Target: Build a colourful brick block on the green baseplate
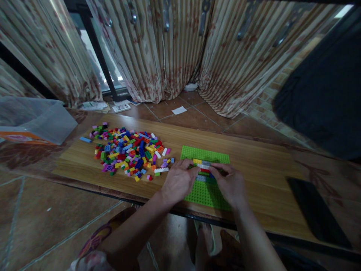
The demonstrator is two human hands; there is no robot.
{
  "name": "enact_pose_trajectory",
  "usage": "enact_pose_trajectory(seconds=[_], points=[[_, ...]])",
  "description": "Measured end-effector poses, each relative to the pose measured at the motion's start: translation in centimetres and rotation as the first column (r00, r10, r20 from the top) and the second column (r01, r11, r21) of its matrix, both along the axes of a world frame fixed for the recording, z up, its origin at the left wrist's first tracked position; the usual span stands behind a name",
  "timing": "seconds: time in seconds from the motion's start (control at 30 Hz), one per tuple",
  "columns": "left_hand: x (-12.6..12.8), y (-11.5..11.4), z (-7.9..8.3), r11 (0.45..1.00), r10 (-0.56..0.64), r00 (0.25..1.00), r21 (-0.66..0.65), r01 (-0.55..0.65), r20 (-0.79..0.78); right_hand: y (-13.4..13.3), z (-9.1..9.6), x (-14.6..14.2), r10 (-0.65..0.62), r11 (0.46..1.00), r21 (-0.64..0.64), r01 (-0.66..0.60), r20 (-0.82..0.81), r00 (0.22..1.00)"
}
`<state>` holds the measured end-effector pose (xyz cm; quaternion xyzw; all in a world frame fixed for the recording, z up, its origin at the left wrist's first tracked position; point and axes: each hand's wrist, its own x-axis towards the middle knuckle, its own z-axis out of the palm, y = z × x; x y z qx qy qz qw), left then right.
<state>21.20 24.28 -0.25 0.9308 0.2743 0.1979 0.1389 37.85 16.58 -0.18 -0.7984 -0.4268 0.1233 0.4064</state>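
A green baseplate point(203, 153) lies on the low wooden table point(262, 165). A small stack of bricks point(203, 165) in yellow, white, grey and red stands on its middle. My left hand point(178, 180) rests at the plate's left edge, fingers curled and pressing on the bricks. My right hand point(230, 183) lies on the plate's right side, its fingertips pinched on the same brick stack. To the left a pile of several loose coloured bricks point(130, 151) is spread over the table.
A clear plastic tub point(34, 119) sits at the table's far left. A dark flat phone point(316, 210) lies near the right front edge. Curtains point(169, 49) hang behind, with papers point(122, 107) on the tiled floor. My feet point(208, 244) show under the table.
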Motion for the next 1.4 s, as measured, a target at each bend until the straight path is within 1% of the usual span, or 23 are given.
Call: enact_pose_trajectory(seconds=[0.07,0.2,0.3,0.6,0.73,0.83,0.9,0.97,1.03,1.1,1.17,1.27,1.33,1.4], points=[[0.1,-0.1,0.1,1.0,0.009,1.0,0.015,-0.009,-0.02,0.1,-0.1,0.1,-0.013,1.0,-0.013,0.014,0.02,1.0],[0.1,-0.2,0.2,1.0,0.022,0.999,0.023,-0.021,-0.04,0.3,-0.3,0.0,-0.002,1.0,-0.015,0.002,0.041,0.999],[0.2,-0.3,0.3,0.999,0.037,0.998,0.023,-0.036,-0.052,0.6,-0.4,0.0,-0.008,1.0,-0.014,0.008,0.029,1.0],[0.5,-0.9,0.4,0.996,0.073,0.992,0.053,-0.067,-0.107,0.9,-0.9,0.4,0.027,0.999,-0.019,-0.028,-0.051,0.998],[0.4,-0.9,0.4,0.997,0.069,0.993,0.044,-0.065,-0.091,1.0,-0.9,0.4,0.035,0.999,-0.013,-0.035,-0.061,0.998],[0.2,-0.9,0.1,0.999,0.048,0.998,0.009,-0.047,-0.05,0.9,-0.8,0.5,0.031,0.999,-0.016,-0.033,-0.069,0.997],[0.0,-0.8,-0.1,0.999,0.034,0.999,-0.013,-0.034,-0.004,0.8,-0.7,0.6,-0.004,1.0,-0.026,0.001,-0.093,0.996],[-0.2,-0.7,-0.1,0.999,0.029,0.997,-0.044,-0.026,0.067,0.8,-0.5,0.7,-0.08,0.997,-0.01,0.079,-0.15,0.985],[-0.6,-0.3,0.1,0.995,0.047,0.988,-0.092,-0.034,0.144,0.9,-0.3,0.9,-0.172,0.981,0.044,0.189,-0.247,0.954],[-1.1,0.4,0.5,0.988,0.095,0.973,-0.139,-0.067,0.21,1.2,0.1,1.0,-0.241,0.945,0.129,0.301,-0.345,0.907],[-1.8,1.3,0.9,0.979,0.155,0.952,-0.171,-0.112,0.263,1.5,0.5,0.8,-0.255,0.909,0.207,0.362,-0.412,0.875],[-3.1,2.8,1.6,0.962,0.242,0.911,-0.205,-0.18,0.335,2.0,1.2,-0.2,-0.229,0.88,0.288,0.378,-0.44,0.868],[-4.0,3.7,2.0,0.946,0.306,0.872,-0.224,-0.234,0.382,2.3,1.6,-1.4,-0.206,0.878,0.318,0.358,-0.423,0.882],[-5.1,4.5,2.4,0.924,0.373,0.831,-0.241,-0.296,0.413,2.5,1.9,-2.7,-0.169,0.891,0.334,0.308,-0.386,0.907]])
